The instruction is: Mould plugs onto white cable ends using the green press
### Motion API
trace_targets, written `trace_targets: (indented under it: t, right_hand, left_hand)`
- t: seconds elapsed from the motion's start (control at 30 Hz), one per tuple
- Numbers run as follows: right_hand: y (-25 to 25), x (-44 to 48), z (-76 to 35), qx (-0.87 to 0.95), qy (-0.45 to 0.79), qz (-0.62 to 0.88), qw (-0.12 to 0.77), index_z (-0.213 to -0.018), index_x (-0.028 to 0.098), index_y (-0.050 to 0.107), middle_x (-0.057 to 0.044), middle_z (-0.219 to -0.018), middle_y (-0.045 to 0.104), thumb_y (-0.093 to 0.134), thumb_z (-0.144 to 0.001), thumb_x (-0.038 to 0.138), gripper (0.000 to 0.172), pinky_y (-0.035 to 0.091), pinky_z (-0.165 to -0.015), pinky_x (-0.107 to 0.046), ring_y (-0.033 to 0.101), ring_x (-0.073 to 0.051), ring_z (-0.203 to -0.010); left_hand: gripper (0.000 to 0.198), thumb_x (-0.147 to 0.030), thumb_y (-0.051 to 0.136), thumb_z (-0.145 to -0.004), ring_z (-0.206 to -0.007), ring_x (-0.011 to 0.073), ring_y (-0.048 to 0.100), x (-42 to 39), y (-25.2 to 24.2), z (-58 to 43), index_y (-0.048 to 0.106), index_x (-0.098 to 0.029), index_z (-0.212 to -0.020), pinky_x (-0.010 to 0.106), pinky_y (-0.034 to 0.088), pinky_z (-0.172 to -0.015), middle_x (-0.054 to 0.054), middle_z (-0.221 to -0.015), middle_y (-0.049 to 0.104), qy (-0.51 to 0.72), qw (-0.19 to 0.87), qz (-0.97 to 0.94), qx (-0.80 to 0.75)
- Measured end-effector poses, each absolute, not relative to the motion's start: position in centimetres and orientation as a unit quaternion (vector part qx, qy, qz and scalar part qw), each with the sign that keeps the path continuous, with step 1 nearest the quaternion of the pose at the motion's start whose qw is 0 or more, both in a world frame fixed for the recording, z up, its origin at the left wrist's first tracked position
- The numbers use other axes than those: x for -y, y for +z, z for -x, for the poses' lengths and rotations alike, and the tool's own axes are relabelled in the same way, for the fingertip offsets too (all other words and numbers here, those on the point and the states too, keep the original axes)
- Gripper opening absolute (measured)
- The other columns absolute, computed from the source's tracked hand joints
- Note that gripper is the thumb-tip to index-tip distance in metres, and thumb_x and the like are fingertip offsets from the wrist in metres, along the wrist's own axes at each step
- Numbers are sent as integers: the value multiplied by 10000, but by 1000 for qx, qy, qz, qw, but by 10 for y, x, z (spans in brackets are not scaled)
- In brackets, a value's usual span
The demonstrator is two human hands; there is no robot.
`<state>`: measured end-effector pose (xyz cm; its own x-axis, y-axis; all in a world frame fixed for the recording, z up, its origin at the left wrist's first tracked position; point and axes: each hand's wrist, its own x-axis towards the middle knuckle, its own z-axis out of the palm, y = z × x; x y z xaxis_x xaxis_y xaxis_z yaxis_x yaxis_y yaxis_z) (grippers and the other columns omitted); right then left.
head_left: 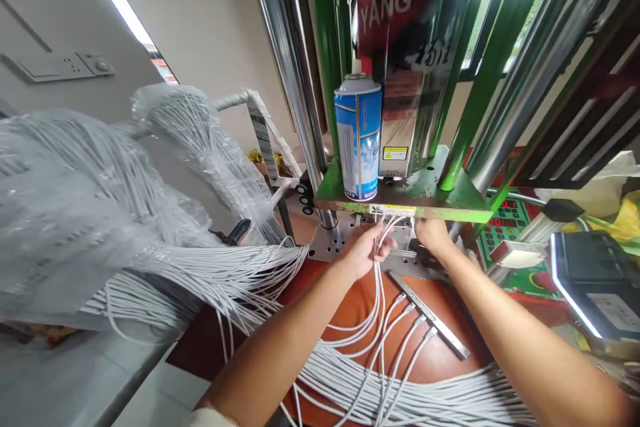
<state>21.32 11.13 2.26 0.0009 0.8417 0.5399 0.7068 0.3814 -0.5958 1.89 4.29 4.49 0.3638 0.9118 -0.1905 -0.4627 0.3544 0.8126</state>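
My left hand (365, 252) is closed around several thin white cables (379, 280) just in front of the press. Their upper ends run in under the green press plate (415, 203). My right hand (433, 235) reaches beneath the same plate, right of the cables, and its fingertips are hidden there. Below my hands, a narrow metal bar (430, 317) lies slantwise on the brown table (345, 303). Several white cables with connectors are seated along its edge. A thick bundle of white cables (415, 397) crosses the table in front of me.
A blue spray can (358, 140) stands on the green plate. Plastic-wrapped cable bundles (75, 213) fill the left side. Steel columns (295, 80) flank the press. At right are a green control panel (505, 230) with red digits and a black box-shaped device (600, 280).
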Motion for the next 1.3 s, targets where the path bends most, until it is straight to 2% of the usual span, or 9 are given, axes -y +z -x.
trace_targets:
  t: [0.2,0.3,0.5,0.8,0.9,1.0,1.1,1.2,1.3]
  right_hand:
    - [7,-39,-218,674,73,557,479,-1021,208,560,-84,-943,656,358,-1067,479,341,499,-805,-376,624,-238,-877]
    - [6,-4,-219,677,70,557,477,-981,236,519,-52,-899,619,361,-1063,472,296,485,-779,-360,594,-223,-817]
    - [1,26,-225,655,30,596,464,-944,239,498,-106,-967,591,367,-1045,453,270,451,-863,-438,565,-289,-933]
    - [-24,50,-259,677,112,594,420,-695,238,526,-78,-752,573,472,-965,512,389,427,-763,-423,520,-257,-752]
    - [-20,59,-259,682,169,573,422,-726,225,638,-91,-772,625,532,-940,577,425,455,-824,-451,559,-280,-823]
    - [4,74,-248,678,254,535,436,-1005,229,721,-103,-945,708,382,-1014,630,525,511,-865,-439,643,-273,-932]
    - [40,91,-227,616,513,398,446,-1160,207,686,-116,-994,729,197,-1044,659,676,562,-805,-394,705,-242,-897]
    - [63,104,-213,490,683,284,461,-1051,200,672,-89,-936,707,503,-968,656,493,570,-742,-356,695,-217,-811]
    - [60,111,-231,460,621,376,511,-979,229,657,-47,-807,664,694,-872,575,364,553,-628,-345,637,-194,-676]
  left_hand:
    - [409,-455,761,-830,-422,20,248,35,58,-4,719,-63,-941,216,88,-445,-45,-535,474,433,742,-383,-339]
    - [389,-473,688,-882,-427,40,259,72,68,-5,704,-86,-925,229,107,-442,-50,-517,450,421,728,-401,-363]
    - [427,-549,680,-868,-410,44,191,126,83,-13,654,-122,-883,232,164,-455,-91,-466,370,415,712,-370,-429]
    - [501,-608,647,-921,-403,47,227,143,108,26,675,-114,-845,230,150,-458,-85,-444,339,329,683,-534,-375]
    - [505,-614,656,-917,-411,43,222,146,115,30,693,-116,-837,225,151,-458,-83,-460,327,315,679,-545,-378]
    - [498,-610,650,-924,-406,41,213,145,119,30,706,-121,-843,223,136,-458,-83,-459,321,290,680,-556,-380]
    - [498,-607,641,-933,-402,38,224,142,121,29,712,-121,-851,224,139,-455,-79,-466,335,264,679,-570,-380]
    - [508,-614,629,-939,-421,45,257,144,123,30,716,-120,-860,229,163,-464,-69,-484,352,234,671,-591,-381]
    - [477,-583,601,-968,-478,69,313,146,128,39,734,-134,-882,240,219,-496,-39,-528,398,215,623,-642,-391]
